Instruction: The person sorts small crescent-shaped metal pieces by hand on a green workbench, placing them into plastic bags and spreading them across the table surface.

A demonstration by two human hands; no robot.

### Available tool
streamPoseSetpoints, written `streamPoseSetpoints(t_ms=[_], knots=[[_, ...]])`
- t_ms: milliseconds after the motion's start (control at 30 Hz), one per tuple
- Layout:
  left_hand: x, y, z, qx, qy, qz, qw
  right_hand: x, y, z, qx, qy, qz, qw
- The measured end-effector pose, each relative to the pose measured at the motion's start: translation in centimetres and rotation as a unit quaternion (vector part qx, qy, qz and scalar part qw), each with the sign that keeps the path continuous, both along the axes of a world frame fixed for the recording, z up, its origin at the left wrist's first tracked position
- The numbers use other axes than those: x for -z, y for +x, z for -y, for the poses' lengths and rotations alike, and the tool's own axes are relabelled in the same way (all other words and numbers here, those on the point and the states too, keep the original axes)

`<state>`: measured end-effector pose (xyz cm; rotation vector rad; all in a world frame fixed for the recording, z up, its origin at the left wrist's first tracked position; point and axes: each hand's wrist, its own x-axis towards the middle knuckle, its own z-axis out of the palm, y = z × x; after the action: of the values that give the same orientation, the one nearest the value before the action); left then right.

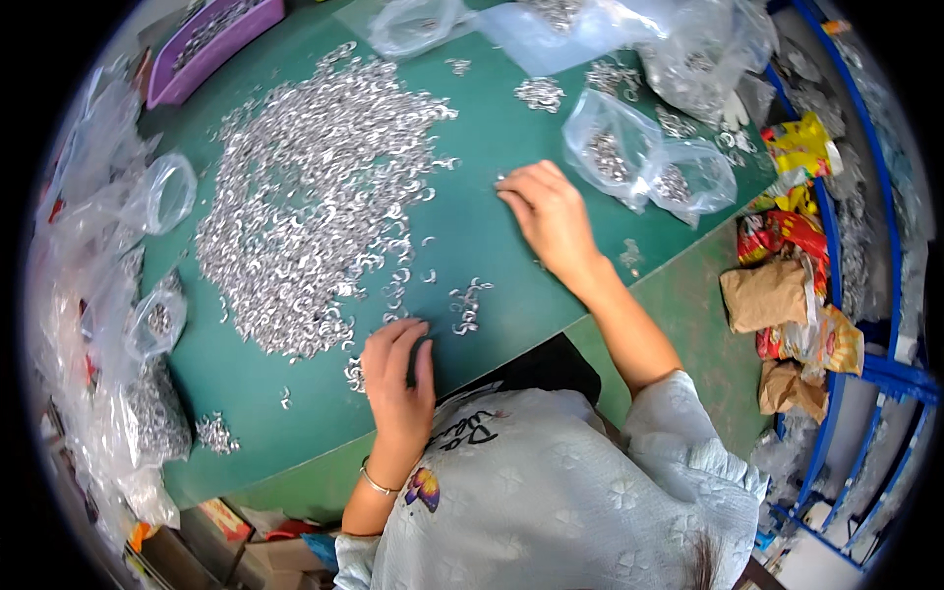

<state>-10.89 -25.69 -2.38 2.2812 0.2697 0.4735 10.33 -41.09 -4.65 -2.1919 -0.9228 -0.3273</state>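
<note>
A wide heap of small curved silver metal pieces (315,187) covers the left and middle of the green table (472,246). My left hand (398,369) lies palm down near the table's front edge, fingers together, covering a few pieces beside a tiny cluster (354,374). Another small cluster (467,305) lies just to its right. My right hand (551,216) rests flat further out, fingertips pointing left toward the heap's edge, with a piece or two at its fingertips. Whether either hand grips anything is hidden.
Clear plastic bags with metal pieces (644,162) lie right of my right hand, more bags (147,324) along the left edge. A purple tray (211,44) sits at the far left. Snack packets and brown paper bags (787,285) fill the blue rack at right.
</note>
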Motion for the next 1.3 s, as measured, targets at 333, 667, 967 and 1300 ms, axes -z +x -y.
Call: streamPoseSetpoints(t_ms=[333, 667, 967, 1300], knots=[[1.1, 0.4, 1.2, 0.153, 0.054, -0.010, 0.987, -3.0, -2.8, -0.2, -0.088, -0.041, -0.057, 0.994], [0.9, -1.1, 0.0, 0.039, 0.060, -0.021, 0.997, -3.1, -9.3, -0.9, -0.186, -0.115, -0.213, 0.952], [1.0, 0.1, 1.6, 0.130, 0.060, -0.002, 0.990, -1.9, -8.0, -2.4, -0.173, -0.053, -0.153, 0.971], [1.4, -1.2, 0.7, 0.105, 0.023, 0.005, 0.994, -2.0, -8.1, -2.2, -0.190, -0.101, -0.101, 0.971]])
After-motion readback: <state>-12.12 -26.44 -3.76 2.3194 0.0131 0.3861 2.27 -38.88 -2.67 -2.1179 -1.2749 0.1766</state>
